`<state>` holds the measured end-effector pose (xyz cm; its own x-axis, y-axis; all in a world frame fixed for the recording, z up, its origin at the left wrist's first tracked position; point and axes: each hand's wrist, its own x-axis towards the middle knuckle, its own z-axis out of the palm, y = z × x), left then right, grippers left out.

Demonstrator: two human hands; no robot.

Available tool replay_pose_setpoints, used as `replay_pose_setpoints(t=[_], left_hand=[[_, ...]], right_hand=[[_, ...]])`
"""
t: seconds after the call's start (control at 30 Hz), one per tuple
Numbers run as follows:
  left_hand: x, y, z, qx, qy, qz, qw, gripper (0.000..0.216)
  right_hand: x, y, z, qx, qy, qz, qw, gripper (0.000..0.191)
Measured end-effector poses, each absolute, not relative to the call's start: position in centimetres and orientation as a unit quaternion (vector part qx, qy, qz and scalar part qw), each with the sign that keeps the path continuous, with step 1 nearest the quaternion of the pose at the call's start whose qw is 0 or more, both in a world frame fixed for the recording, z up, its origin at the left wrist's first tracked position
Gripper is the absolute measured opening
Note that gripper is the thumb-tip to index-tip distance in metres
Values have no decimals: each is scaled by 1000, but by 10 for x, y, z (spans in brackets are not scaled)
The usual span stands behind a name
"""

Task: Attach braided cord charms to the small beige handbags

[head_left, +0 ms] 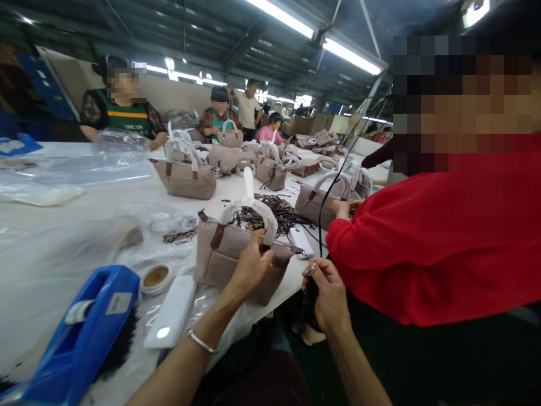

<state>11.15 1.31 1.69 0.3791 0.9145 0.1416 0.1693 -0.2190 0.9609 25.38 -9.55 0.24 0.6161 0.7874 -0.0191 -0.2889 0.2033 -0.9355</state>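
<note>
A taupe handbag (220,254) with brown trim and handles wrapped in white stands at the near table edge. My left hand (252,262) is closed on this bag at the base of its handle, with a bracelet on the wrist. Right of the bag, past the table edge, my right hand (327,293) pinches the metal clasp of a dark strap (310,293) that hangs down from the fingers. Behind the bag lies a pile of dark straps with gold-coloured metal parts (279,214).
A blue tape dispenser (91,321), a white phone-like slab (171,313) and a round tin (156,279) lie at left. Another white device (301,242) lies near the pile. A co-worker's red sleeve (380,242) crowds the right. More handbags (186,179) stand behind.
</note>
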Motion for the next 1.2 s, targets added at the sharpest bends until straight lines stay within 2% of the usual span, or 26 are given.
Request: replay_pose_setpoints(t=[0.07,0.13,0.27,0.33,0.4,0.57,0.67,0.83,1.0,1.2], left_hand=[[110,9,12,630,374,414,541,53],[107,4,6,594,346,447,572,52],[97,-7,-5,626,281,449,573,12],[91,-11,-6,649,260,438,565,5],[84,-13,-3,660,255,432,559,4],[69,-13,10,695,233,388,558,26],[66,-14,11,695,220,383,567,31],[64,-16,10,687,220,362,590,31],[69,-17,9,657,247,374,607,21],[73,-13,9,648,289,364,604,23]], right_hand=[[241,-93,9,-493,-240,400,735,32],[230,-89,11,-479,-222,436,729,36],[215,-80,6,-475,-211,478,708,45],[211,-78,2,-479,-238,465,705,45],[208,-77,-1,-489,-278,424,710,40],[202,-79,-7,-506,-380,291,717,26],[200,-80,-13,-507,-427,234,711,21],[202,-78,-24,-531,-488,132,680,11],[207,-77,-25,-549,-556,3,624,7],[213,-86,-26,-546,-595,-17,590,10]])
